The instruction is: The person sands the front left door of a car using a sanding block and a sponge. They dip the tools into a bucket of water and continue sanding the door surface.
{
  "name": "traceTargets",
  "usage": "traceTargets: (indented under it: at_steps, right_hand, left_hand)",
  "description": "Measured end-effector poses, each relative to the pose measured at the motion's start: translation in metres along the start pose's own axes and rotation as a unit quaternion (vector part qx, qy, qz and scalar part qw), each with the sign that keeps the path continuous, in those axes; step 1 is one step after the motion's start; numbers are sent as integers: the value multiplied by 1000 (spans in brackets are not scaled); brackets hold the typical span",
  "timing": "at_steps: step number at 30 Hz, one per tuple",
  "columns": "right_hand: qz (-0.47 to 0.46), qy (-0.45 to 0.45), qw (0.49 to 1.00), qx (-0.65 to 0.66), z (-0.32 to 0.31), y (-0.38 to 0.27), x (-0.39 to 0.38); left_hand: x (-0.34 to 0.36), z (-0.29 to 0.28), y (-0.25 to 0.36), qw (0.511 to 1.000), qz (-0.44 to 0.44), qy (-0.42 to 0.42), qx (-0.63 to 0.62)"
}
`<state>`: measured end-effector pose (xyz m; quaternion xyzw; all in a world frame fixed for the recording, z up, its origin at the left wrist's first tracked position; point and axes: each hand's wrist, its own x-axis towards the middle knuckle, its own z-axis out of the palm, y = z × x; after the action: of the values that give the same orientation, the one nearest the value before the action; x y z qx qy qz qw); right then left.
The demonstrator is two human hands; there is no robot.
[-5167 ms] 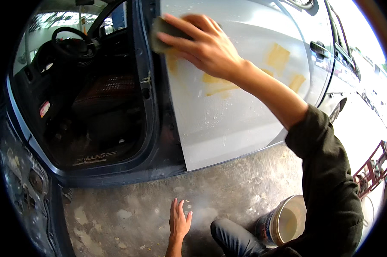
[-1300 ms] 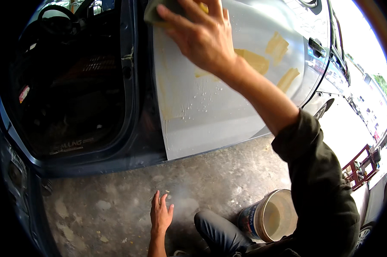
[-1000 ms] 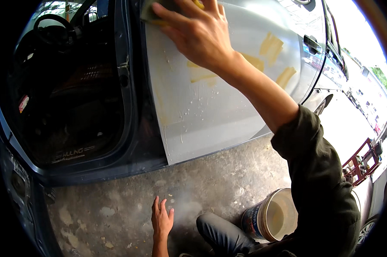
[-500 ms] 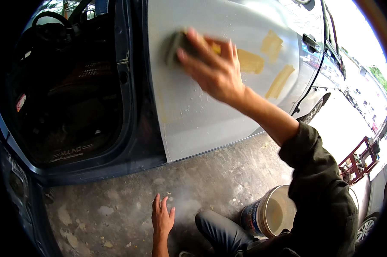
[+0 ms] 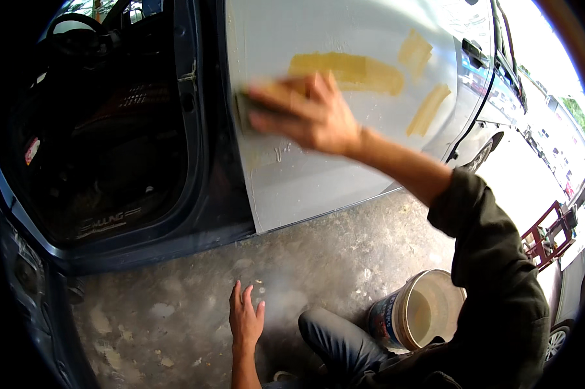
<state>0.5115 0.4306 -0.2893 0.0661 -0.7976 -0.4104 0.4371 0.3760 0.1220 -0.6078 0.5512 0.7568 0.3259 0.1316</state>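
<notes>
The grey car door (image 5: 344,172) stands upright before me, with water drops on its surface and yellow filler patches (image 5: 351,70) on its upper part. My right hand (image 5: 315,113) is closed over a dark flat block (image 5: 243,113), like a sanding block, which lies against the door near its left edge. Fingers and block are smeared by motion, and the hand hides most of the block. Low in front of me, my left hand (image 5: 245,318) hangs over the floor with its fingers apart, holding nothing and away from the door.
A bucket (image 5: 384,319) of cloudy liquid stands on the stained concrete floor (image 5: 195,305) right of my knee (image 5: 331,337). At the left is an open car doorway with a dark sill (image 5: 156,256). A dark red metal frame (image 5: 548,236) stands farther right.
My right hand has moved the block down and left across the door, uncovering more of the long filler patch. The left hand stays low and open. The view has shifted slightly.
</notes>
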Motion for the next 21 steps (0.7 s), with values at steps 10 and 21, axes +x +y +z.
traceTargets:
  at_steps: [10, 21]
  right_hand:
    - [141, 114, 983, -11, 27, -52, 2]
    - [543, -379, 658, 358, -251, -139, -274]
  left_hand:
    - [2, 10, 6, 1000, 17, -17, 5]
    - [176, -130, 179, 870, 352, 279, 203]
